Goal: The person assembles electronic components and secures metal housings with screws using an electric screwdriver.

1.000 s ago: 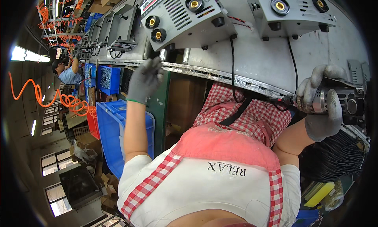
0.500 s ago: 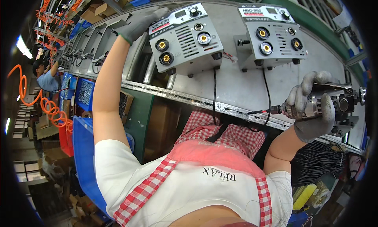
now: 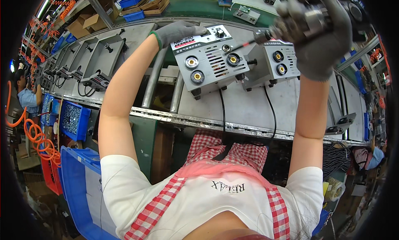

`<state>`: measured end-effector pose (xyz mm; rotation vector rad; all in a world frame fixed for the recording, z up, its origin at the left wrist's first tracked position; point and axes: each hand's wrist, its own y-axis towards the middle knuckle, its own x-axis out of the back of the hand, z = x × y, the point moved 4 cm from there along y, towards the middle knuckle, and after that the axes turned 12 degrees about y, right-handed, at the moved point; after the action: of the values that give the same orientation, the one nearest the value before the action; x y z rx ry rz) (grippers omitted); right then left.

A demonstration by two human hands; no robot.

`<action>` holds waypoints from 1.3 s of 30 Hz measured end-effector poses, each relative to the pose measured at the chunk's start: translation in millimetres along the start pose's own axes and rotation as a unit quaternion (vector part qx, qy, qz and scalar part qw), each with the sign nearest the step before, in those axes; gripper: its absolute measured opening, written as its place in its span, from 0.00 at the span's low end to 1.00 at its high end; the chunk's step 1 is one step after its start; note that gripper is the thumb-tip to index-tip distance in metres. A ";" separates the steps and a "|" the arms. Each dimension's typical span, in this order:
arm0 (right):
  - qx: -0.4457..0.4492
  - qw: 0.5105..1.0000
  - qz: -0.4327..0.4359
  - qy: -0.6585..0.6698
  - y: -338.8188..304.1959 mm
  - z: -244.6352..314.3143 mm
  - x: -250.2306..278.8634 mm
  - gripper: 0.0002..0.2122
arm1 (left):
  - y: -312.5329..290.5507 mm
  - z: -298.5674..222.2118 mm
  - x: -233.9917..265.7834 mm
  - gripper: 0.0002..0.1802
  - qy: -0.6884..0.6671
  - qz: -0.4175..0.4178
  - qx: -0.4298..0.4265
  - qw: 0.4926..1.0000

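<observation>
A grey box-shaped welding machine (image 3: pixel 212 65) stands on the metal bench in front of me, its front panel carrying round sockets, slots and a black knob. My left hand (image 3: pixel 178 33), in a grey glove, lies over its upper left edge with the fingers stretched along the top. Raised at the right, my gloved right hand (image 3: pixel 322 53) is closed around a dark power screwdriver (image 3: pixel 286 30), slightly blurred. Its long bit (image 3: pixel 244 45) with a red section points left, the tip at or just in front of the small upper socket (image 3: pixel 226 48). Whether it touches cannot be made out.
A second welding machine (image 3: pixel 274 63) stands just right, partly behind the screwdriver. Black cables (image 3: pixel 270 111) hang over the bench edge. Open grey housings (image 3: pixel 99 53) line the left. Rollers (image 3: pixel 153 84) and a blue bin of screws (image 3: pixel 75 119) are near; another person (image 3: pixel 28 96) works far left.
My right hand has swung the screwdriver up and left from the bench's right side to the nearer machine's panel. My left hand has stayed on that machine's top edge; the view has shifted.
</observation>
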<state>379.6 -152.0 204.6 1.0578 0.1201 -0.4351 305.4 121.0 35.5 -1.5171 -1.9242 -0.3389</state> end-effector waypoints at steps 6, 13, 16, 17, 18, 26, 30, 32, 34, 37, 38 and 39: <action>-0.079 0.992 -0.085 0.040 13.7 -57.4 -53.3 0.11 | 1.6 16.0 8.9 0.32 0.082 0.008 0.003 0.997; -0.116 0.993 0.006 -0.005 17.1 -69.4 -76.0 0.06 | -2.7 8.3 8.7 0.28 0.098 -0.031 -0.013 0.995; -0.117 0.993 0.008 0.002 16.0 -71.7 -85.1 0.06 | -2.1 14.4 10.0 0.25 0.104 -0.035 -0.023 0.994; -0.133 0.991 -0.019 0.001 15.3 -73.9 -86.1 0.06 | -1.0 13.8 9.9 0.25 0.123 -0.036 -0.028 0.991; -0.132 0.991 -0.019 -0.001 14.1 -74.9 -86.4 0.06 | -4.4 11.1 9.8 0.25 0.136 -0.025 -0.015 0.990; -0.107 0.991 0.074 -0.008 11.9 -86.1 -100.2 0.04 | 19.6 37.1 11.6 0.20 0.097 -0.079 -0.098 0.987; -0.076 0.988 0.111 -0.077 16.1 -93.9 -97.4 0.06 | 9.3 20.8 10.7 0.19 0.155 -0.050 -0.069 0.984; -0.073 0.991 0.093 -0.061 13.4 -89.2 -102.2 0.08 | 9.5 18.4 9.3 0.18 0.137 -0.051 -0.061 0.987; -0.098 0.988 0.094 -0.066 11.4 -87.2 -103.9 0.07 | 8.8 20.9 6.9 0.16 0.091 -0.059 -0.049 0.993; -0.029 0.986 0.130 -0.104 20.1 -95.2 -98.8 0.06 | 26.2 44.8 10.1 0.15 0.103 -0.038 -0.085 0.990; 0.063 0.975 0.160 -0.140 22.3 -89.8 -103.5 0.06 | 27.2 45.6 9.7 0.15 0.104 -0.038 -0.086 0.990; 0.064 0.975 0.160 -0.141 20.4 -87.7 -103.0 0.06 | 28.1 45.5 9.6 0.17 0.101 -0.037 -0.096 0.990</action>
<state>303.8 -38.2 209.0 1.1083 -0.3319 -0.2981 315.5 162.6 2.1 -1.4702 -1.8318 -0.7014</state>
